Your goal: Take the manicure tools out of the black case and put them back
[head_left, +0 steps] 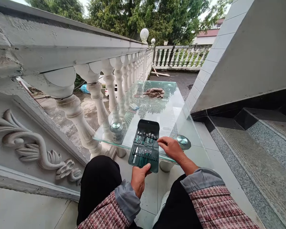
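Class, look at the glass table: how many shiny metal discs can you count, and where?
2. One disc is left of the open tool case; the other disc is just right of the right hand. Any at the far end of the table may be hidden.

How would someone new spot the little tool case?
Find the big glass table. At its near edge, the person's left hand holds an open dark green case. Unlike the crumpled brown cloth farther back, it carries two rows of small tools.
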`<control>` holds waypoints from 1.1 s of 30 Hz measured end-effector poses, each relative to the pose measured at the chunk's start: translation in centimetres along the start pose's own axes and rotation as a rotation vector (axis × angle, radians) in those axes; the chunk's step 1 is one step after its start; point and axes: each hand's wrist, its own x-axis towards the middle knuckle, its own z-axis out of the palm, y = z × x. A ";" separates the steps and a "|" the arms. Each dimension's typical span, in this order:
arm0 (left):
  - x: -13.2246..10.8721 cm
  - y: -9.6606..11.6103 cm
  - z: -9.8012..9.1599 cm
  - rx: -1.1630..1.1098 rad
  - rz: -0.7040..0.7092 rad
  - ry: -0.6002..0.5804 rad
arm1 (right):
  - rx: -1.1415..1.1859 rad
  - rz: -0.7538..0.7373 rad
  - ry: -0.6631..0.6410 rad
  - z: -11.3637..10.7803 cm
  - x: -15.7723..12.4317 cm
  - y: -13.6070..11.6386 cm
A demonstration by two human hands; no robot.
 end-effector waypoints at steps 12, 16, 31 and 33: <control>0.4 -0.2 0.0 -0.004 -0.012 0.013 | 0.152 0.120 -0.304 2.9 0.3 -3.4; 0.4 -0.1 -0.1 0.000 -0.013 0.008 | 0.102 0.173 -0.304 3.6 0.8 -4.0; 0.4 0.4 -0.4 0.019 -0.029 -0.036 | 0.009 0.257 -0.261 4.1 2.0 -3.9; 0.4 0.3 -0.4 0.023 -0.019 -0.040 | 0.011 0.268 -0.246 4.1 2.1 -3.9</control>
